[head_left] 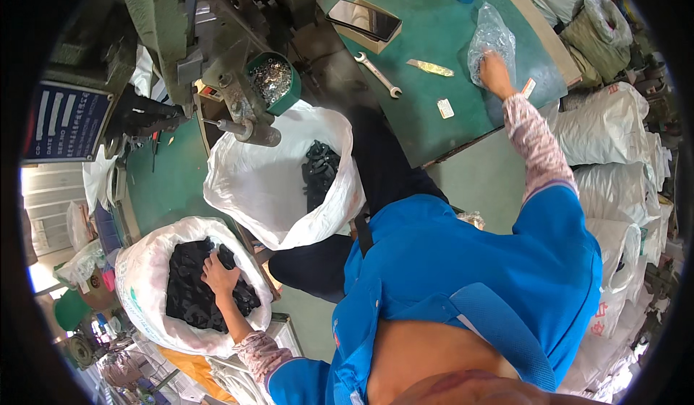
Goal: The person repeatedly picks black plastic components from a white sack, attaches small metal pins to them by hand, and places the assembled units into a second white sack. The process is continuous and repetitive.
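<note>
My left hand [220,275] reaches into a white woven sack [135,278] at the lower left, over a heap of small black parts [191,289]. Its fingers are apart, and nothing shows between them. At the upper right, my right hand [497,76] is closed on a clear plastic bag [493,32] lying on the green table; its fingertips are partly hidden, so the bag's contents there cannot be made out. Between my legs and the machine, a second white sack [253,177] gapes wide, with more black parts [320,170] inside.
A machine with a metal spindle [253,131] overhangs the second sack; beside it is a green bowl of small metal pieces [272,79]. On the table [426,116] lie a wrench [378,74], a yellow cutter knife [431,67] and a phone [363,19] on a cardboard box. Full sacks [603,126] line the right.
</note>
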A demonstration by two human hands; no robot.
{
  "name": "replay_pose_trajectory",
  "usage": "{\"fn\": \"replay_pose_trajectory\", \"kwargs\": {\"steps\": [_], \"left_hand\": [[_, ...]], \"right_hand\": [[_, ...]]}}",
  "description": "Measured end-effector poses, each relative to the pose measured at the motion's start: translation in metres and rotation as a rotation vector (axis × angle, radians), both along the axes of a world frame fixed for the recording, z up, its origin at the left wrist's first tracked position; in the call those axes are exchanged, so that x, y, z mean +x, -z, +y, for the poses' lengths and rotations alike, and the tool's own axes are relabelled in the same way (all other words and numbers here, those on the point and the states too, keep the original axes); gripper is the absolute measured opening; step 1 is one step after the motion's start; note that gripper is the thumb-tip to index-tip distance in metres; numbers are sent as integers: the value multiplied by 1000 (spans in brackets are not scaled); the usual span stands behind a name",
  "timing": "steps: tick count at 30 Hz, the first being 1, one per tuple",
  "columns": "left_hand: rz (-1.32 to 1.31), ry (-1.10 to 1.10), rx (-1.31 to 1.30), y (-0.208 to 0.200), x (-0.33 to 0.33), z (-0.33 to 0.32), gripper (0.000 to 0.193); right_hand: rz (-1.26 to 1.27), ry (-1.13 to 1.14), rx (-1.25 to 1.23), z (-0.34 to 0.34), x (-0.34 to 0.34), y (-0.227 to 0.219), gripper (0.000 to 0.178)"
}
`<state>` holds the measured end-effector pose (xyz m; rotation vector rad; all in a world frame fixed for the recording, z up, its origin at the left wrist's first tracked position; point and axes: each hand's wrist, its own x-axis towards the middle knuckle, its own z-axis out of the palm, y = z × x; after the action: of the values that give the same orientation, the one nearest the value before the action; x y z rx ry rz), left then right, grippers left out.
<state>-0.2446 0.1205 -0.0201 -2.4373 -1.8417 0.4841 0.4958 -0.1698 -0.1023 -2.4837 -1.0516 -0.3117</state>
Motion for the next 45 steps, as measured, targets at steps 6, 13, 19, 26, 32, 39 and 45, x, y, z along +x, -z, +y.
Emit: {"fn": "replay_pose_trajectory", "kwargs": {"steps": [6, 13, 19, 26, 32, 39, 45], "left_hand": [[15, -44, -39, 0, -1, -2, 69], [22, -7, 41, 11, 3, -1, 65], [11, 5, 70, 14, -2, -7, 62], [53, -21, 71, 12, 5, -10, 58], [43, -5, 146, 15, 4, -10, 57], [36, 14, 187, 26, 1, -8, 58], [-14, -5, 199, 20, 6, -14, 56]], "right_hand": [[28, 18, -82, 23, 86, -84, 51], [312, 153, -163, 7, 75, -53, 64], [31, 416, -418, 36, 18, -5, 73], [183, 467, -346, 50, 69, -14, 76], [6, 360, -298, 51, 75, -27, 60], [-153, 333, -311, 47, 70, -5, 46], [17, 136, -214, 32, 90, 15, 28]]}}
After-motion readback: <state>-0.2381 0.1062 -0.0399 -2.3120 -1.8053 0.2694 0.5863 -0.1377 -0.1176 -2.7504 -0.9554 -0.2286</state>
